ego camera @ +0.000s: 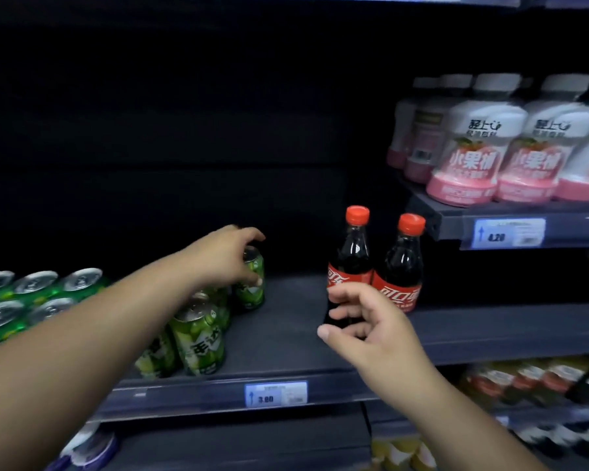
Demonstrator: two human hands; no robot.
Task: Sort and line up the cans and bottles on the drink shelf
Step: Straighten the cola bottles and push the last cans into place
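From my station I see the left grip (228, 256), a bare hand, stretched deep into the drink shelf (286, 334), its fingers curled over the top and down the side of a green can (250, 283) that stands upright near the back. Closer to the front edge a cluster of like green cans (199, 338) stands upright just beside it, and further left more green cans (34, 294) show their silver tops in rows. The right grip (371, 324) is at the lower body of the left cola bottle (352, 253), fingers curled in front of it; I cannot tell whether they close on it. A second cola bottle (403, 263) stands touching the first on its right, both upright with red caps. A price tag (275, 394) reading 3.00 sits on the shelf edge. Up right, pink-and-white bottles (473, 147) fill a higher shelf.
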